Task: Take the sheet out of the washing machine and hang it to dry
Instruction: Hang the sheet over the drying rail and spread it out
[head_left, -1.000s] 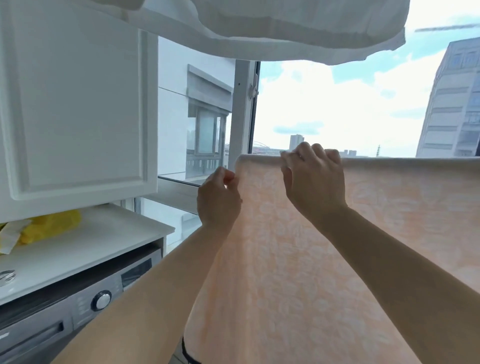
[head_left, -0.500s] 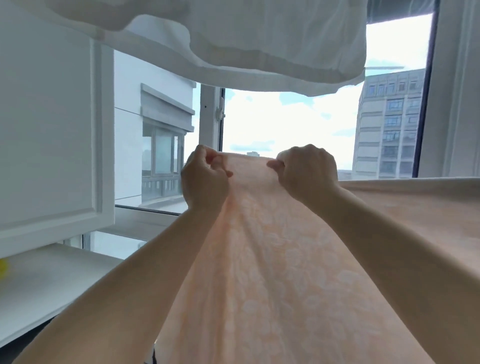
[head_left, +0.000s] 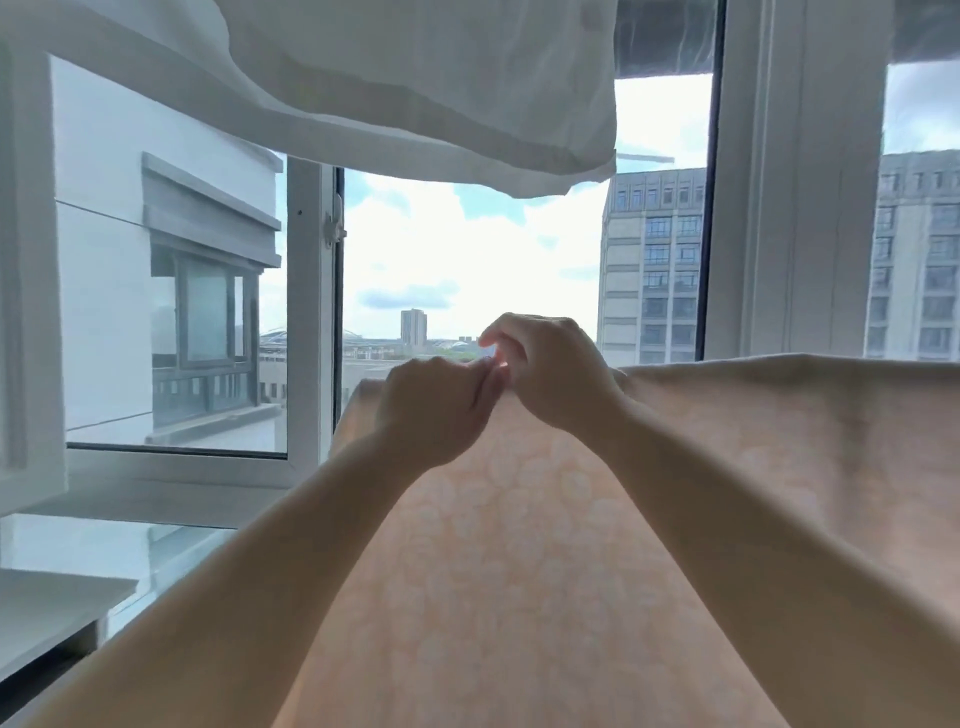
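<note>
The sheet is pale peach with a faint white floral print. It is draped over a horizontal line hidden under its top fold and runs off to the right. My left hand pinches the top edge near the sheet's left end. My right hand is raised just beside it, fingertips meeting the left hand's fingers over the fold. Whether the right fingers grip cloth is hidden by glare. The washing machine is out of view.
A white cloth hangs overhead across the top. An open window with white frames is straight ahead, buildings beyond. A white cabinet door stands at left, a white countertop below it.
My view has swung right and up, so the washing machine and most of the cabinet dropped out. My hands have drawn together along the sheet's top edge until the fingertips touch.
</note>
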